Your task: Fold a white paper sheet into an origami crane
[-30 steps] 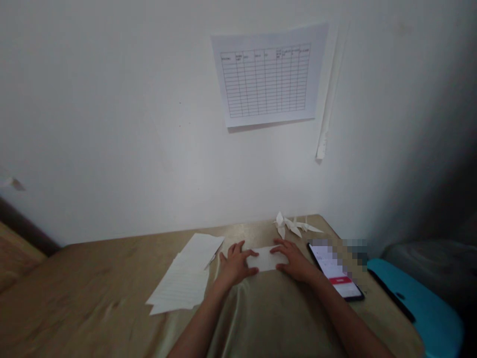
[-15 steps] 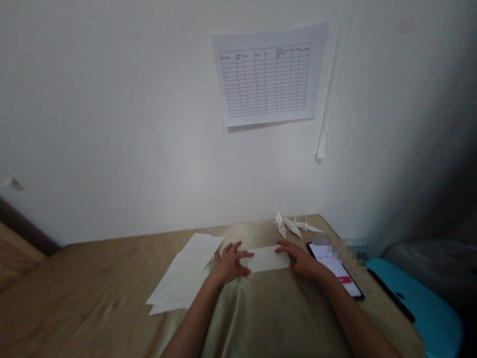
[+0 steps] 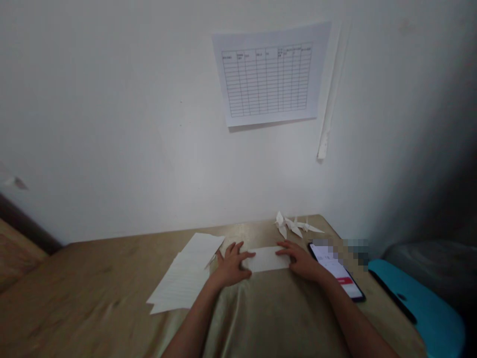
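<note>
Left hand (image 3: 231,266) and right hand (image 3: 302,261), fingers spread, touch the flat paper strip (image 3: 265,259), lower centre; I judge it unfinished, the folded figures (image 3: 293,226) above complete.

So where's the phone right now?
In the head view, the phone lies on the table, right of the right hand, nearer the viewer than the paper figures.
</note>
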`<state>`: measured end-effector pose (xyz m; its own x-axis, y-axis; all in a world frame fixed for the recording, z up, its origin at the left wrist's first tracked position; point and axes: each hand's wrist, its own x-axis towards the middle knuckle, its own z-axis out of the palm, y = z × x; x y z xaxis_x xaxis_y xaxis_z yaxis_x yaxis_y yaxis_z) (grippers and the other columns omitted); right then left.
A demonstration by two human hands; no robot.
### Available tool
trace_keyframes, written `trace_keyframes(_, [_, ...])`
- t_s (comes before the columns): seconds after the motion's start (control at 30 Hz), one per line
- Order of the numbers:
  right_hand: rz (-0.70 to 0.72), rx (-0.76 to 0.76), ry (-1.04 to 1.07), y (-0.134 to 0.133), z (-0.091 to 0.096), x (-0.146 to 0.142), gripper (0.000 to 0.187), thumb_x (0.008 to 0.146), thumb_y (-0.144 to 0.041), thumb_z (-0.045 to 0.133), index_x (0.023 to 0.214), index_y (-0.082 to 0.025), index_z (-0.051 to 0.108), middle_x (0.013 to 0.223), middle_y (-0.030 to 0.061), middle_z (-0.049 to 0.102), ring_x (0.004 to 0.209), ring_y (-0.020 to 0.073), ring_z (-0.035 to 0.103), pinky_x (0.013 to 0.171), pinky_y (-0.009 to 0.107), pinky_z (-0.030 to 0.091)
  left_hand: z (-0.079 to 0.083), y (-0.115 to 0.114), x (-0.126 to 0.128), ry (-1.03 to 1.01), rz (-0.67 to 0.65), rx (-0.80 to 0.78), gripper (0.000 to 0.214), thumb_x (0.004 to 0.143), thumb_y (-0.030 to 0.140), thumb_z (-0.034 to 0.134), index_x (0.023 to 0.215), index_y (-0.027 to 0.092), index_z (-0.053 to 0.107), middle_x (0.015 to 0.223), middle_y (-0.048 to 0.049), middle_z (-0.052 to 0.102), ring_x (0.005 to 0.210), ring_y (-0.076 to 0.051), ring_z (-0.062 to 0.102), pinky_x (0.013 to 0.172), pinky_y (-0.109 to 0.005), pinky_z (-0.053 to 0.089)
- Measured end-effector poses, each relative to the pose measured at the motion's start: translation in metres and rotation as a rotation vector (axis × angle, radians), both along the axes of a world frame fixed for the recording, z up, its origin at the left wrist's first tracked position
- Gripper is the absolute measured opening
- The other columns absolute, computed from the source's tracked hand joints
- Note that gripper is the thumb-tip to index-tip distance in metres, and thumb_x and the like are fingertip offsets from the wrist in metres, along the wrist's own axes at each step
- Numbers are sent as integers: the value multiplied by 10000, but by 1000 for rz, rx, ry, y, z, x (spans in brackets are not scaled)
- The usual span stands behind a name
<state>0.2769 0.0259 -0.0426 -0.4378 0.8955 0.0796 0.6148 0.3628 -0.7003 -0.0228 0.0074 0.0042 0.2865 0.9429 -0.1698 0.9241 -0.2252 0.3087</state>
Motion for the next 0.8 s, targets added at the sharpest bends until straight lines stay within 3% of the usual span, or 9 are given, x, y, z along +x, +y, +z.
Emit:
trace_keyframes(0.13, [-67, 65, -101, -7, 8, -15, 525, 695, -178, 618, 1211, -253, 682, 1525, 66, 493, 1461, 277, 375, 1250, 479, 234, -6, -3, 13, -1, 37, 55, 604, 799, 514, 694, 1388, 453, 574, 1682, -52, 283, 1567, -399, 147, 1149, -795, 46])
trace_keyframes(0.4, [-168, 73, -203, -15, 13, -33, 534, 737, -343, 696, 1252, -245, 595, 1489, 86, 475, 1440, 286, 359, 1236, 460, 220, -18, -10, 49, -9, 112, 135, 690, 797, 643, 632, 1428, 380, 535, 1682, -81, 275, 1567, -382, 159, 1187, -755, -8])
trace_keyframes(0.8, [-237, 95, -215, -18, 13, -43, 526, 727, -407, 757, 1200, -257, 582, 1458, 95, 490, 1432, 331, 363, 1223, 472, 214, -14, -17, 70, 46, 219, 106, 755, 782, 669, 599, 1446, 320, 519, 1687, -103, 249, 1567, -412, 103, 1186, -755, -17])
